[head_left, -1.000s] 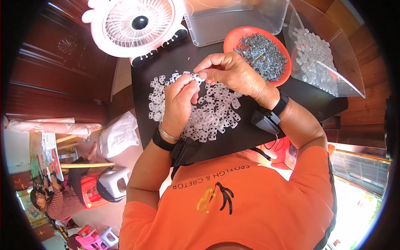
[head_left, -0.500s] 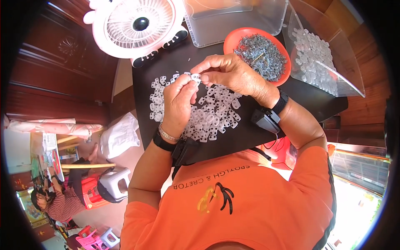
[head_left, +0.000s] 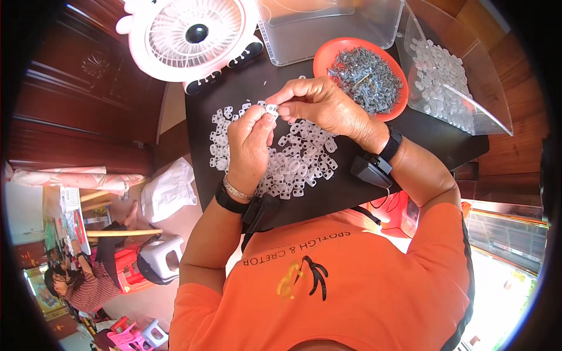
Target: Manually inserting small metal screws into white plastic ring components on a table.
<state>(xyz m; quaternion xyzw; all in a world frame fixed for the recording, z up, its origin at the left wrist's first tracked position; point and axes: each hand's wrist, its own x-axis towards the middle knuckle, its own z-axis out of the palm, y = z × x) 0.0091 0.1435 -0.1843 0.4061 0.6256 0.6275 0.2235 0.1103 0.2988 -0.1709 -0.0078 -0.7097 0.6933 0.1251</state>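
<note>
Between the thumb and forefinger of my left hand (head_left: 250,140) is a small white plastic clip (head_left: 271,109) with holes in it. My right hand (head_left: 328,106) meets it from the other side, thumb and forefinger pinched at the clip's edge. Whatever lies between those right fingertips is too small to make out. Under and around my hands a loose heap of similar white clips (head_left: 301,161) covers part of the black table (head_left: 345,190). Just beyond my right hand, a red plate (head_left: 321,58) bears a pile of small grey metal screws (head_left: 374,82).
A pink-rimmed fan (head_left: 196,34) stands at the far left of the table, beside a clear plastic bin (head_left: 328,35). To the right, a tilted clear container (head_left: 492,111) holds many whitish pieces (head_left: 442,82). On the left, another person (head_left: 88,286) is near stools (head_left: 161,257).
Both hands have shifted very slightly left with the clip. Their pinching grip looks the same.
</note>
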